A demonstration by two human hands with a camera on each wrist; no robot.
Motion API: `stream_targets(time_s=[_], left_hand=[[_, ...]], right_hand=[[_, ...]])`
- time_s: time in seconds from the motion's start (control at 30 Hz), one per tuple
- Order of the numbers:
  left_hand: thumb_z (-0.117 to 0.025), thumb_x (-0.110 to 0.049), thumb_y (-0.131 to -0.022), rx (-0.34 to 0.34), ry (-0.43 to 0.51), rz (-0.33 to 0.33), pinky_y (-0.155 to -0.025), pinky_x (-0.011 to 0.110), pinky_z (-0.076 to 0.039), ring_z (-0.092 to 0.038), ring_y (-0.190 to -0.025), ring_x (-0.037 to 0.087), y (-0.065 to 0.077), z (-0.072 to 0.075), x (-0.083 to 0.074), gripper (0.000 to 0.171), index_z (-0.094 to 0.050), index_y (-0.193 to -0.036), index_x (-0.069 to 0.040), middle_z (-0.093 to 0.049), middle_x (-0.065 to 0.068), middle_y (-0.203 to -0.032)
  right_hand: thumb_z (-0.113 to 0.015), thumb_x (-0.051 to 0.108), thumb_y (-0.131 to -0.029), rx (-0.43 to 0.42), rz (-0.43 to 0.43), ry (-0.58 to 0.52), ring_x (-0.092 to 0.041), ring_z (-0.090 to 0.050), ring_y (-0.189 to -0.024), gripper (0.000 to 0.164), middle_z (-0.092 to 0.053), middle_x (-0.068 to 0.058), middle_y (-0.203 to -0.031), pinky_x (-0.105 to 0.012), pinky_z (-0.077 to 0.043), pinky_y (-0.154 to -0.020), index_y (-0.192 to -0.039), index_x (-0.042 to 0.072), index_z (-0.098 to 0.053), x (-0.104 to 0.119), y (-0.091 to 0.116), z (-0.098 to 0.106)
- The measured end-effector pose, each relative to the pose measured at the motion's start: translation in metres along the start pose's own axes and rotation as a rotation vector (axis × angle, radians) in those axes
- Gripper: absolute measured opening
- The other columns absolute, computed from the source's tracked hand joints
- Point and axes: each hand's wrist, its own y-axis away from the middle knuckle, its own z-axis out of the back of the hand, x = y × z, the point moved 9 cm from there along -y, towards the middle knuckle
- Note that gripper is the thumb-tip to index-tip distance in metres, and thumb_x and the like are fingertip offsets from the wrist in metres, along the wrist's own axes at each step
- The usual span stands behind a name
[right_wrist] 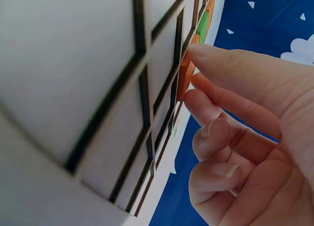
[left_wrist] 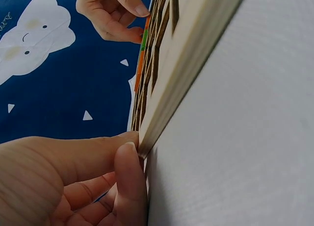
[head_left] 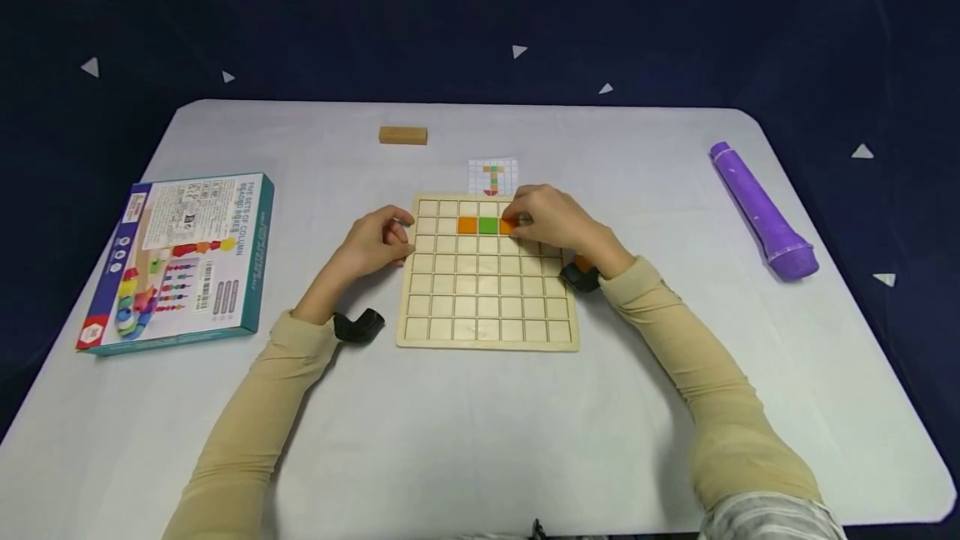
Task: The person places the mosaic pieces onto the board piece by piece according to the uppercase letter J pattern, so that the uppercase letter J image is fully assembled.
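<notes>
A square wooden grid board [head_left: 487, 340] lies flat on the table. In its second row from the far side sit an orange tile [head_left: 467, 226] and a green tile [head_left: 488, 226], side by side. My right hand [head_left: 558, 223] pinches another orange tile [right_wrist: 185, 76] between thumb and fingertips, at the cell right of the green one. My left hand [head_left: 372, 242] holds the board's left edge, thumb and forefinger against the rim, other fingers curled in. Just beyond the board lies a small pattern card [head_left: 493, 177] printed with coloured squares and a red shape.
At the left lies a flat toy box [head_left: 176, 261]. A wooden block [head_left: 403, 136] is at the back, and a purple tapered stick [head_left: 763, 211] lies at the right. Black wrist mounts [head_left: 360, 327] sit under both wrists. A bit of orange [head_left: 581, 262] shows beside the right wrist.
</notes>
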Motion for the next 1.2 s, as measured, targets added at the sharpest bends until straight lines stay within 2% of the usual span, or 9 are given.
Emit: stream_targets(time_s=[0.13,0.37,0.6,0.97,1.07,1.2], left_hand=[[-0.065,-0.002,-0.082,0.004,0.0,0.001,-0.054,0.018,-0.049,-0.055,-0.059,0.009,0.0,-0.001,0.0,0.04,-0.051,-0.12,0.001,-0.056,0.011,-0.085],[-0.065,-0.002,-0.082,0.006,0.001,-0.001,-0.055,0.018,-0.05,-0.056,-0.059,0.009,0.0,0.0,-0.001,0.041,-0.051,-0.12,0.001,-0.056,0.011,-0.086],[-0.065,-0.001,-0.082,0.008,0.018,0.001,-0.055,0.018,-0.05,-0.055,-0.059,0.008,0.0,0.0,0.0,0.041,-0.051,-0.12,0.002,-0.055,0.011,-0.086],[-0.065,-0.001,-0.082,0.004,0.018,0.008,-0.055,0.018,-0.051,-0.054,-0.059,0.008,0.0,-0.001,0.0,0.041,-0.05,-0.12,0.001,-0.055,0.01,-0.086],[-0.065,-0.002,-0.082,0.004,0.014,0.013,-0.055,0.018,-0.051,-0.054,-0.059,0.007,0.0,-0.001,0.001,0.041,-0.05,-0.12,0.001,-0.055,0.01,-0.086],[-0.064,-0.001,-0.082,0.002,0.01,0.014,-0.055,0.018,-0.051,-0.054,-0.06,0.008,0.0,0.0,0.001,0.041,-0.05,-0.12,0.002,-0.055,0.01,-0.086]], right_hand=[[-0.071,0.017,-0.08,-0.005,0.014,-0.012,-0.019,-0.059,-0.087,0.026,-0.066,-0.008,-0.099,-0.034,-0.051,-0.078,-0.103,0.006,-0.07,0.002,0.004,0.001],[-0.069,0.015,-0.081,-0.058,0.018,-0.034,-0.02,-0.056,-0.075,0.022,-0.066,-0.007,-0.098,-0.031,-0.047,-0.068,-0.101,0.008,-0.071,-0.001,0.019,0.013],[-0.066,0.011,-0.082,-0.091,-0.001,-0.016,-0.022,-0.061,-0.082,0.021,-0.068,-0.009,-0.103,-0.036,-0.05,-0.075,-0.102,0.005,-0.07,-0.01,0.039,0.023],[-0.068,0.013,-0.081,-0.119,-0.05,0.012,-0.021,-0.061,-0.081,0.023,-0.068,-0.009,-0.103,-0.036,-0.05,-0.076,-0.103,0.005,-0.07,-0.026,0.072,0.029],[-0.067,0.011,-0.082,-0.11,-0.064,0.018,-0.02,-0.06,-0.077,0.021,-0.069,-0.01,-0.101,-0.035,-0.051,-0.072,-0.102,0.005,-0.07,-0.03,0.079,0.028],[-0.067,0.01,-0.082,-0.113,-0.101,0.012,-0.022,-0.064,-0.087,0.02,-0.069,-0.01,-0.099,-0.039,-0.053,-0.078,-0.1,0.004,-0.071,-0.036,0.088,0.028]])
